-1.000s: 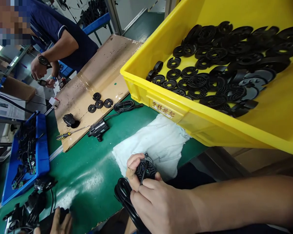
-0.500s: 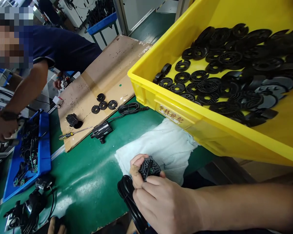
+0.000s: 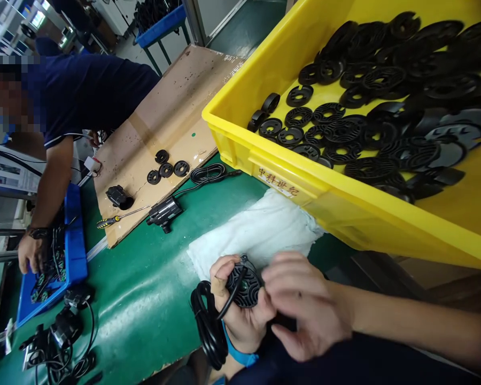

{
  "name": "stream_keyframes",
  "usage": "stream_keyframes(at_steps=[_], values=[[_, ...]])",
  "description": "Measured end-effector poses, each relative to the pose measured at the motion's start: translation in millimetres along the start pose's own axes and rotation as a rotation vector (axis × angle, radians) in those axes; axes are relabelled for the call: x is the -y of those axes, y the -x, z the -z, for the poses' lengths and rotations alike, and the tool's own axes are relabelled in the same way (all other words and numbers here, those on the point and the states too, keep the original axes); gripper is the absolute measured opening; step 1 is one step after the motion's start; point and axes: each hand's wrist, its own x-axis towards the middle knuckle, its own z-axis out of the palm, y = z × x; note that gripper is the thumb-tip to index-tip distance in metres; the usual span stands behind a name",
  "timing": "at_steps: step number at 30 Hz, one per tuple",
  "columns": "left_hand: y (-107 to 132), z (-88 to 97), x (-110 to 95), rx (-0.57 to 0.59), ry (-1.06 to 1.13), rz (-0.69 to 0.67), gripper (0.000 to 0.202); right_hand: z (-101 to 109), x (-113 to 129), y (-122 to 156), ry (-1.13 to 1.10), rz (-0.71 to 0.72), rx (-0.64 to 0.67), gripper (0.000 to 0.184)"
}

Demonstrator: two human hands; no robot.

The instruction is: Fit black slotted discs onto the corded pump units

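Disc (image 3: 243, 286) of black plastic with slots sits in our left hand (image 3: 236, 310), at about 6 o'clock in the view, just in front of the white cloth (image 3: 260, 235). Our left fingers are closed on its rim, thumb at the 9 o'clock side. A black cable (image 3: 208, 326) crosses the face of the disc and hangs in a coiled bundle at 8 o'clock of the hand. Our right hand (image 3: 304, 305) is at 3 o'clock of the disc, blurred; its fingers are spread apart and hold nothing, and the fingertips are just beside the edge of the disc.

At 1 o'clock stands the yellow bin (image 3: 344, 208), tilted, with many black discs inside. At 11 o'clock of the cloth, on the green table (image 3: 144, 299), lies a small black pump (image 3: 164, 212) with its own coiled wire. Beside it is the cardboard sheet (image 3: 164, 128), which carries three small rings (image 3: 166, 167), a screwdriver (image 3: 118, 218) and another black part (image 3: 119, 197).

At 9 o'clock a person in a dark blue shirt (image 3: 80, 91) has one hand (image 3: 30, 254) in the blue tray (image 3: 74, 251). More black parts with wires (image 3: 60, 337) lie at 8 o'clock.
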Motion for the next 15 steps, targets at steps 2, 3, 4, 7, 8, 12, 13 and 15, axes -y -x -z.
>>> stream_keyframes(at_steps=[2, 3, 4, 7, 8, 12, 13, 15], values=[[3, -62.4, -8, 0.006, 0.010, -0.133, 0.067, -2, -9, 18, -0.041, -0.130, 0.033, 0.065], [6, -94.6, -12, 0.014, 0.017, -0.202, 0.068, -4, -11, 26, -0.071, -0.148, 0.087, 0.079], [9, -124.7, -16, 0.023, 0.026, -0.270, 0.066, -6, -12, 31, -0.092, -0.167, 0.148, 0.090], [19, -187.8, -24, 0.044, 0.088, -0.469, 0.052, -10, -9, 36, -0.149, -0.298, 0.315, 0.102], [22, -197.7, -24, 0.054, 0.106, -0.517, 0.049, -10, -8, 33, -0.191, -0.365, 0.366, 0.104], [25, -199.1, -18, 0.093, 0.114, -0.625, 0.047, -5, -7, 21, -0.451, -0.518, 0.559, 0.106], [26, -196.1, -16, 0.106, 0.109, -0.642, 0.048, -4, -8, 20, -0.482, -0.527, 0.587, 0.106], [26, -192.1, -13, 0.148, 0.109, -0.664, 0.052, -5, -11, 19, -0.498, -0.538, 0.605, 0.103]])
